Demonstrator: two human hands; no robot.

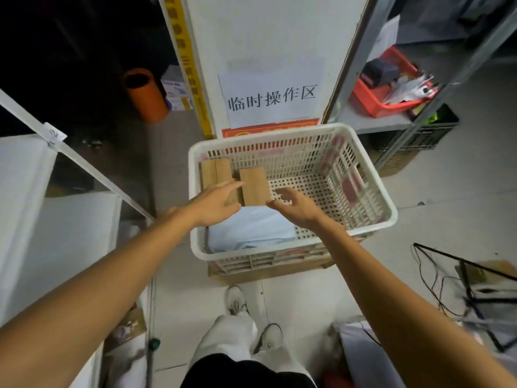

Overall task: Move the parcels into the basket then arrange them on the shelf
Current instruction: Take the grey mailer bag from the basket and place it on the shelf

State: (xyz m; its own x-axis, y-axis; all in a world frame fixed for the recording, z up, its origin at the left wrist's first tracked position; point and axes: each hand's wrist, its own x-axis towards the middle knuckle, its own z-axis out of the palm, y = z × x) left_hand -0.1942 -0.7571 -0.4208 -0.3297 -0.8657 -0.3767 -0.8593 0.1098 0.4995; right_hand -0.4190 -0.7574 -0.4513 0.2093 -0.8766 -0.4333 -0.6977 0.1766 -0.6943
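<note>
reaching into white basket (392, 214), left grip (218, 203) flat against cardboard parcel (254, 184), right grip (297, 206) spread, sign (272, 98) reads 临时操作区

Lying at upper left: orange tube (147, 93). Hanging at top centre: paper sign (272, 96) with black characters. Sitting at upper right: red tray (363, 103) holding a black device (379, 72) and papers (411, 89). Trailing at lower right: black wires (428, 278).

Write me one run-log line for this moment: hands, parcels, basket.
left hand: fingers straight, at cardboard parcels | right hand: loosely curled, holds nothing | basket: holds cardboard parcels, pale bag
</note>
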